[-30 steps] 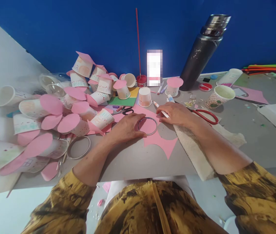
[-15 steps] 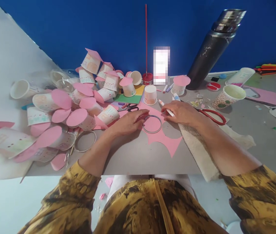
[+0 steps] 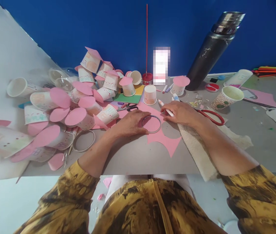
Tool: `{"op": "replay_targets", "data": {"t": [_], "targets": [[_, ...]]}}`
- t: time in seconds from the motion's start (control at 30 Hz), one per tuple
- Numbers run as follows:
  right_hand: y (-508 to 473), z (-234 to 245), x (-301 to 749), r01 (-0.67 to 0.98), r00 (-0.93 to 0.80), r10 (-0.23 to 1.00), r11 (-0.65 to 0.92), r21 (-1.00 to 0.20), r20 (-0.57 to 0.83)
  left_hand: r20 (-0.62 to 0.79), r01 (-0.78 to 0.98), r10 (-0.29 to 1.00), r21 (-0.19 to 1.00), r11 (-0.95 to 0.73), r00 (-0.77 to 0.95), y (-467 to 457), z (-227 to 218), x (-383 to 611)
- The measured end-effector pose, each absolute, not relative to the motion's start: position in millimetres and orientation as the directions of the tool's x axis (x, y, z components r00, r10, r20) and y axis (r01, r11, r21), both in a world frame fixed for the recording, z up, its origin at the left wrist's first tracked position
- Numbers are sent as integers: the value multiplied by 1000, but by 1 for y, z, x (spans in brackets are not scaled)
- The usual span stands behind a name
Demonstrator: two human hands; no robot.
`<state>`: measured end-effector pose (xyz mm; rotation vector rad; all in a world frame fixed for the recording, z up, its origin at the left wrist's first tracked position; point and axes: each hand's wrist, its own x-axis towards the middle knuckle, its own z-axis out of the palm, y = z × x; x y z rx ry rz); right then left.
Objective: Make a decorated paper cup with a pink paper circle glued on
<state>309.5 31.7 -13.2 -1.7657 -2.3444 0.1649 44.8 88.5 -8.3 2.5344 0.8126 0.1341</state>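
A thin grey ring (image 3: 160,125) lies flat on a sheet of pink paper (image 3: 163,142) whose edge has curved cut-outs. My left hand (image 3: 134,123) grips the ring's left side, thumb at the lower edge and fingers at the upper edge. To its right, my right hand (image 3: 179,113) is closed on a white marker (image 3: 169,112) with an orange end, slanting out from the fingertips. Just beyond the paper an upside-down paper cup (image 3: 150,95) stands. Under my right forearm lies a cream cloth (image 3: 196,152).
Several paper cups with pink discs (image 3: 79,118) crowd the left side. Another grey ring (image 3: 94,139) lies there. Small black scissors (image 3: 130,108) are behind my left hand; red-handled scissors (image 3: 213,117) lie right. A dark flask (image 3: 208,55) and a patterned cup (image 3: 228,97) stand at back right.
My left hand has spread around the left side of the ring, its thumb shifting down to the lower edge. My right hand with the marker has hardly moved.
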Motion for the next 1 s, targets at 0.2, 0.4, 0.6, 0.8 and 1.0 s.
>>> {"op": "replay_targets", "data": {"t": [0.2, 0.4, 0.6, 0.8, 1.0], "targets": [[33, -15, 310, 931, -275, 955, 293, -220, 109, -31, 510, 558, 449, -734, 829, 89, -7, 44], [32, -13, 309, 936, -267, 959, 281, -210, 94, -48, 516, 562, 465, -719, 826, 88, -4, 44], [33, -10, 307, 933, -280, 956, 292, -210, 86, -40, 521, 573, 472, -712, 819, 90, -3, 44], [33, -12, 308, 932, -277, 957, 290, -216, 90, -86, 541, 575, 477, -693, 813, 86, 1, 43], [34, -16, 309, 927, -298, 951, 308, -214, 79, 11, 525, 664, 603, -600, 747, 87, 10, 43]]}}
